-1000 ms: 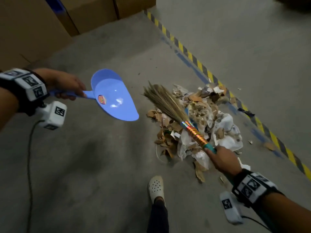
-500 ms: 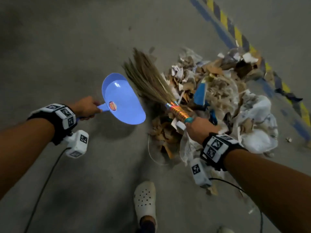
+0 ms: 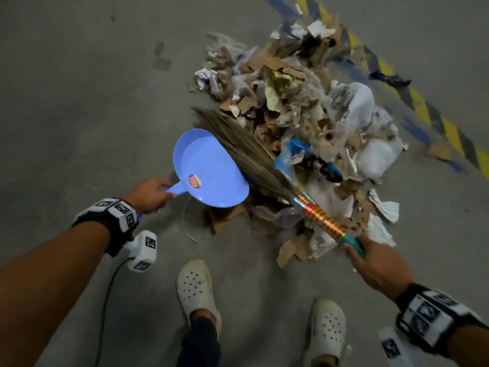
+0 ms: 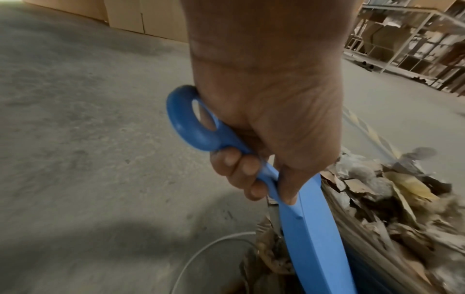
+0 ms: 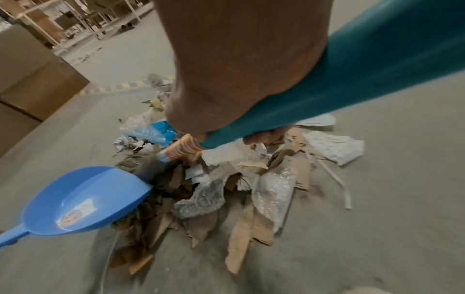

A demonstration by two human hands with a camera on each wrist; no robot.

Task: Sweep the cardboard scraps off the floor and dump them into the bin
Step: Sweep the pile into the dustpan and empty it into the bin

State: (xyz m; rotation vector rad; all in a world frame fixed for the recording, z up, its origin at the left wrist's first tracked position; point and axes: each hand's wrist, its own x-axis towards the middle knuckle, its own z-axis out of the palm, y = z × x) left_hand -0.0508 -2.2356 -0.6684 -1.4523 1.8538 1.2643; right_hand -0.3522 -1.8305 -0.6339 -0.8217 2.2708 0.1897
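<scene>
A heap of cardboard scraps (image 3: 288, 102) mixed with paper and plastic film lies on the concrete floor. My left hand (image 3: 152, 193) grips the handle of a blue dustpan (image 3: 209, 170), whose open lip meets the near left edge of the heap. In the left wrist view my fingers (image 4: 241, 167) curl round the dustpan handle (image 4: 198, 127). My right hand (image 3: 367, 263) grips the teal handle end of a grass broom (image 3: 254, 157); its bristles lie along the dustpan's right rim. The right wrist view shows the broom handle (image 5: 352, 83), the dustpan (image 5: 83, 199) and the scraps (image 5: 251, 222).
A yellow and black floor stripe (image 3: 423, 107) runs behind the heap at upper right. My two white clogs (image 3: 197, 290) stand just in front of the heap. A thin cable (image 4: 201, 252) loops on the floor by the dustpan. Cardboard boxes (image 5: 32, 79) and shelving stand farther off.
The dustpan has come down and right, from held in the air to the edge of the heap. The broom head has swung against the dustpan's rim, and my right hand drew back toward me.
</scene>
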